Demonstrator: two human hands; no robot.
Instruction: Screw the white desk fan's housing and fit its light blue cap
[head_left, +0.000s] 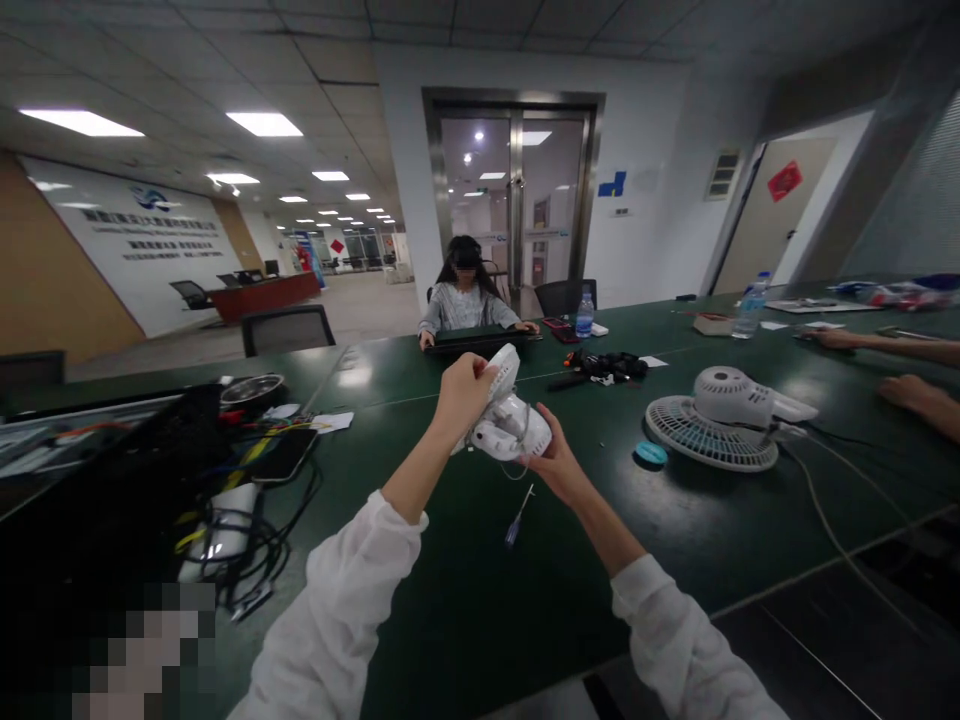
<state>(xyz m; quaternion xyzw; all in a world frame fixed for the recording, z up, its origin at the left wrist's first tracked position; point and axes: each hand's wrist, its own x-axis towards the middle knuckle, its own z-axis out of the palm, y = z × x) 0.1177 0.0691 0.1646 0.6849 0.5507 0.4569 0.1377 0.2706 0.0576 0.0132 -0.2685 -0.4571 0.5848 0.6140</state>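
Above the dark green table, both my hands hold a white plastic housing (525, 425) with rounded ends, vent slots and a thin wire looped around it. It resembles the rear body of a small fan. My left hand (466, 388) pinches its raised upper piece (505, 370) from the left, fingers closed. From below and the right, my right hand (553, 455) grips the rounded end, its fingers partly hidden behind the plastic. On the tabletop below them lies a screwdriver (514, 528) with a purplish clear handle.
Right of my hands lie a white fan (712, 430) with its cord and a blue round container (650, 455). Black straps (607, 367) and a water bottle (585, 315) stand farther back. Tangled cables (259, 550) crowd the left. People sit across and at right.
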